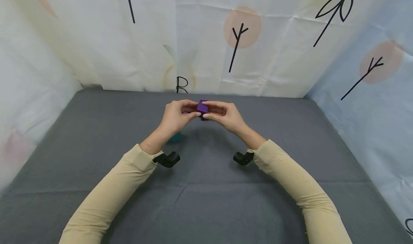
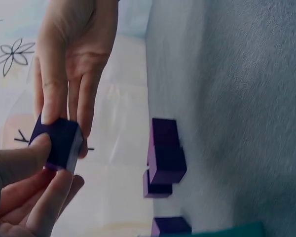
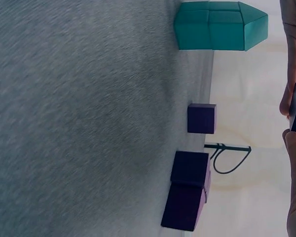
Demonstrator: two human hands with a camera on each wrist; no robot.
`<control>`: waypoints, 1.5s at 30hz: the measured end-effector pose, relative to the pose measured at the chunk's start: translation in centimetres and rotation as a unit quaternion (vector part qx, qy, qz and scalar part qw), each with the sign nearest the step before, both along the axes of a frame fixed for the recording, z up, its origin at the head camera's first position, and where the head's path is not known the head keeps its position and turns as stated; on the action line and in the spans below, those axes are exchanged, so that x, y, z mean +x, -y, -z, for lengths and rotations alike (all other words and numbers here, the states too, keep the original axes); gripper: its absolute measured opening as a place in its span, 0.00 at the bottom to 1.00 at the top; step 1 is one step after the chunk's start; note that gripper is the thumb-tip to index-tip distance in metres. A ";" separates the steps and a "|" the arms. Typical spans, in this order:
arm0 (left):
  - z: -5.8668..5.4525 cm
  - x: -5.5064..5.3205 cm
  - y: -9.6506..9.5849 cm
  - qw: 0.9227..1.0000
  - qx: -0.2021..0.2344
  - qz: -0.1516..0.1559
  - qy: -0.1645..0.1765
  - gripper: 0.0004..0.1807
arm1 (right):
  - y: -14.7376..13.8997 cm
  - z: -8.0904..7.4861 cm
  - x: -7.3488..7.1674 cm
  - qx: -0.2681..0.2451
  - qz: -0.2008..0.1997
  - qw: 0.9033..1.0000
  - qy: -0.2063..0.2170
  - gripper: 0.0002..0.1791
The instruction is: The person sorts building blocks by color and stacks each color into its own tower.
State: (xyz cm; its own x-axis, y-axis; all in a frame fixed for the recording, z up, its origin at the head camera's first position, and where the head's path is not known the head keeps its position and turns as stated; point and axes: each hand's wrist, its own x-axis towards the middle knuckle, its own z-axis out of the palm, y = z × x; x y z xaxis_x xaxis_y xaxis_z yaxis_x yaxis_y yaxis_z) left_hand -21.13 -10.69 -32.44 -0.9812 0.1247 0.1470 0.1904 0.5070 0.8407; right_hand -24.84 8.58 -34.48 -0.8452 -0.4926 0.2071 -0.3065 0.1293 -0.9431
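Observation:
A purple block (image 1: 202,108) is held up off the table between two hands. My left hand (image 1: 172,115) pinches it from the left, and in the left wrist view the thumb lies on one face of the block (image 2: 60,140). From the other side my right hand (image 1: 230,118) grips it with thumb and fingertips. Beyond the hands, purple blocks (image 2: 168,160) stand on the grey table, two of them touching; the hands partly cover them in the head view. Only an edge of the held block shows in the right wrist view.
A teal shape with a pointed end (image 3: 212,25) stands near the left forearm, mostly hidden in the head view. A single purple block (image 3: 201,118) stands between it and the touching pair. Patterned cloth (image 1: 200,39) hangs behind the grey table (image 1: 206,208).

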 end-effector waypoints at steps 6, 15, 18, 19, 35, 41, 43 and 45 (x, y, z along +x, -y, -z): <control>1.2 0.9 -1.4 1.000 0.008 -0.007 -0.017 0.20 | -0.7 0.8 0.1 0.007 0.004 1.000 0.008 0.22; 3.5 1.5 -3.1 0.999 0.011 -0.015 -0.026 0.23 | -1.9 1.7 0.2 0.054 -0.008 0.998 0.010 0.23; 4.2 1.6 -3.5 1.000 0.006 -0.017 -0.022 0.22 | -2.3 2.2 0.3 0.069 -0.016 0.997 0.019 0.24; 4.4 1.6 -3.6 1.000 0.006 -0.019 -0.019 0.22 | -2.4 2.3 0.3 0.075 -0.016 0.997 0.020 0.24; 6.2 1.7 -4.2 0.999 -0.006 -0.041 0.009 0.18 | -2.7 4.0 0.1 0.134 -0.031 0.990 0.042 0.22; 7.1 1.2 -4.6 0.997 0.012 -0.047 0.052 0.19 | -2.7 4.6 -0.1 0.161 -0.027 0.986 0.043 0.22; 7.3 1.1 -4.7 0.997 0.021 -0.047 0.061 0.19 | -2.8 4.6 -0.1 0.168 -0.027 0.985 0.041 0.22; 7.4 1.1 -4.7 0.996 0.025 -0.046 0.066 0.19 | -2.8 4.6 -0.1 0.172 -0.027 0.984 0.041 0.22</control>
